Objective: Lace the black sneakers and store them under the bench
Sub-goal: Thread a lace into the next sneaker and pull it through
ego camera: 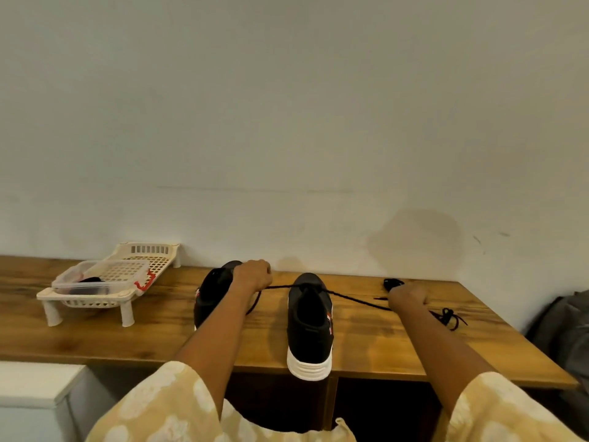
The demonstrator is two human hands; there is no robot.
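Now both hands, left (pixel 253 275) and right (pixel 408 296), pinching lace (pixel 357 299) ends, taut through sneaker (pixel 310 320) on bench (pixel 95 342)

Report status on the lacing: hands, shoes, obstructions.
Left hand and right hand each grip a lace end, lace taut through front sneaker. Second sneaker behind left arm. Spare lace loose on bench. Nothing blocking.

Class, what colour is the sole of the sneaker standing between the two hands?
White sole, under a black upper; head view.
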